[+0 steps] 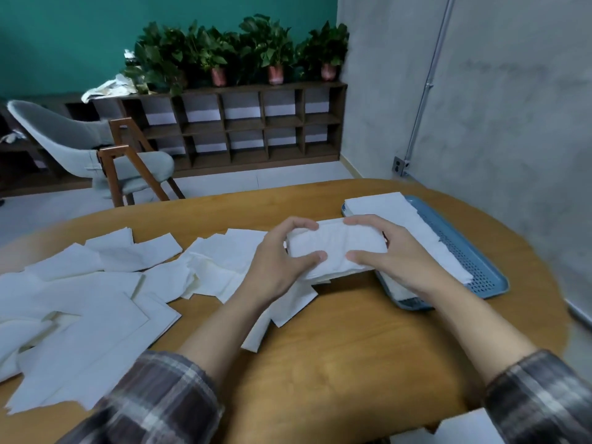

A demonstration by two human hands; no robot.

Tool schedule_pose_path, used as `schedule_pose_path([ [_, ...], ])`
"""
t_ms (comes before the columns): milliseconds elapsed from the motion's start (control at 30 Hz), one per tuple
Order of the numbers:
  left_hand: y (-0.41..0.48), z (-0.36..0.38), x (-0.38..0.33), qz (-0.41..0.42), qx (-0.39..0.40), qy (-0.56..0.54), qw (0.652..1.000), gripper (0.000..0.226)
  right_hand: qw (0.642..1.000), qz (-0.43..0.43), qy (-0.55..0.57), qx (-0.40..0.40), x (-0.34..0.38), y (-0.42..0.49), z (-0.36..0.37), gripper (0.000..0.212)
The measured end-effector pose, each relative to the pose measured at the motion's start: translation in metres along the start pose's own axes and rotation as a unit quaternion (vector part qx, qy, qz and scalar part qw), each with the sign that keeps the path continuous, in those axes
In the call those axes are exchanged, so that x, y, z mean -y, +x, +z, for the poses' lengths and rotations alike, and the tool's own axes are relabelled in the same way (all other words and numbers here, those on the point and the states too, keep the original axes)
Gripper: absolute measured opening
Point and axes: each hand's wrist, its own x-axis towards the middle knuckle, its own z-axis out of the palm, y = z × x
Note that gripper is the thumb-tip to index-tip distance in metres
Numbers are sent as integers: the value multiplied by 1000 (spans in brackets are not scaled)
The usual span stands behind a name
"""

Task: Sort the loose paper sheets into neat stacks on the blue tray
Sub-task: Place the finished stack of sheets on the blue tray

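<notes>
Paper bundle of thin white sheets [336,248] sits at the left edge of the blue perforated plastic tray [480,270], over the wooden desk [336,341]. Left hand [282,254] and right hand [394,251] each curl their grip round one end. It looks light and floppy and likely to fan, so holding both ends seems best.

sheets [80,299]: the pile runs off the left edge; the overlaps make it impossible to count.
bundle [336,248]: both ends are covered by fingers [301,224].
tray [480,277]: the near-left part is hidden under the stack [384,206] and the right hand [400,261].
bench [320,347]: the right rim is blurred and the near edge is cut off.
sleeves [160,395]: cut off by the bottom edge.
corner sheet [464,427]: only a part shows at the bottom edge.
</notes>
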Motion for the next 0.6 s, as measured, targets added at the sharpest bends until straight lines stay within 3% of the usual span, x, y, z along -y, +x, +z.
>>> schedule_pose_path([
  [267, 61, 83, -15, -63, 6, -44, 997, 30, 996, 56, -24, -60, -40, 19, -81, 53],
  [600, 104, 129, -1, -77, 28, 6, 997, 37, 986, 125, -95, -50, -88, 59, -124, 54],
])
